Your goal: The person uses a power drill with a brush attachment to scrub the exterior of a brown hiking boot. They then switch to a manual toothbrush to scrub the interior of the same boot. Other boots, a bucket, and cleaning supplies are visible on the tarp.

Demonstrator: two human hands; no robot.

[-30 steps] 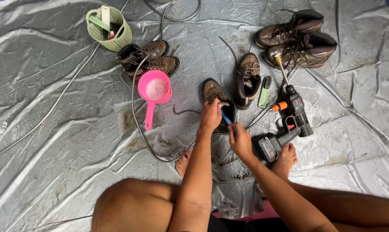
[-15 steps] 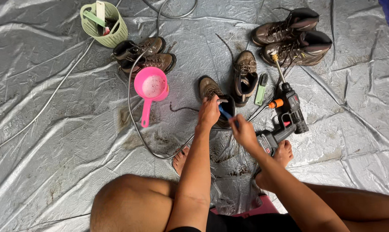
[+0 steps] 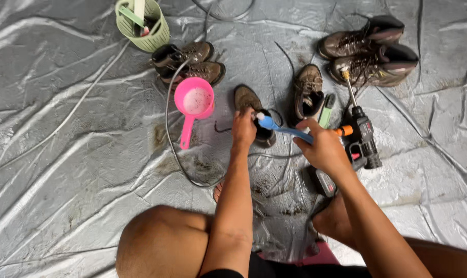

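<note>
Brown boot [image 3: 249,100], blue toothbrush [image 3: 285,128] at heel

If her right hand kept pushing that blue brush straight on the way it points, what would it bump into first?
Probably the brown shoe that the left hand steadies: the right hand aims the blue brush up-left, and its head already sits at the shoe's opening. Depth is hard to judge.

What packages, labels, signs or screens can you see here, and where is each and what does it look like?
No packages, signs or screens show.
Label patch: a small red mark on the black cordless sprayer tool, right of the right hand; too small to make out.
Strip: white, flat, upright in the green basket, top left; whether printed, cannot tell.
</note>
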